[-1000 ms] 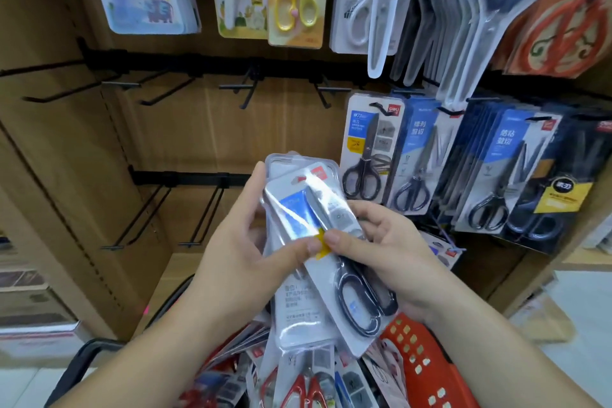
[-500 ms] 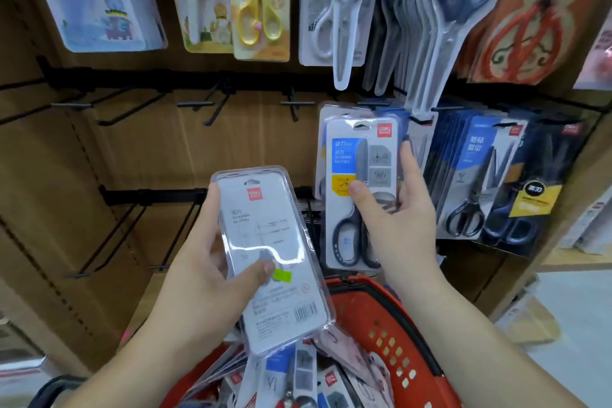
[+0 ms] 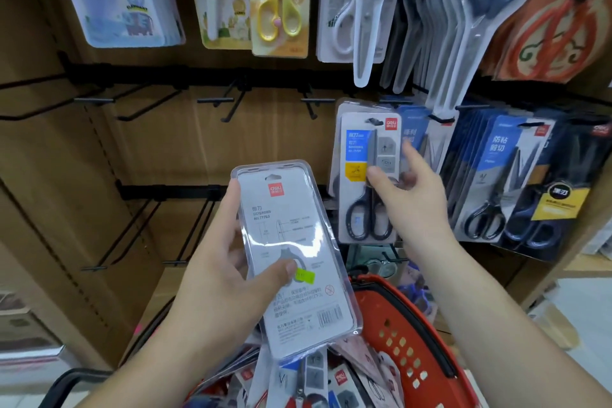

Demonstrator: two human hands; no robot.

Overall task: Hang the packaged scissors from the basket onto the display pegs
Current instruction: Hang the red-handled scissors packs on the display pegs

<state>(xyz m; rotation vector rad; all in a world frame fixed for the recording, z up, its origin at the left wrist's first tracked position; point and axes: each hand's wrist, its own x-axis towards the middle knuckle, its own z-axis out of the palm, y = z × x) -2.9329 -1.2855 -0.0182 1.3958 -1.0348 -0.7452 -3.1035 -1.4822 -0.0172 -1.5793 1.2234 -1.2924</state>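
Observation:
My left hand (image 3: 215, 275) grips a clear blister pack of scissors (image 3: 291, 235), back side up, with a green sticker under my thumb. It is held above the red basket (image 3: 407, 344), which holds several more packs (image 3: 314, 381). My right hand (image 3: 417, 209) is at a pack of black-handled scissors (image 3: 359, 209) whose top hole sits on a peg (image 3: 374, 121) in the middle row. The thumb lies on the pack's front and the fingers reach round its right edge.
Empty black pegs (image 3: 215, 99) stick out left of the hung pack, and more empty ones (image 3: 132, 235) sit on the lower rail. Other scissor packs (image 3: 496, 175) fill the pegs to the right and the row above (image 3: 281, 0). The backing is a brown board.
My right hand took the black-handled pack off the stack in my left hand and carried it up and right onto the peg. My left hand kept the other pack, which is now back side up.

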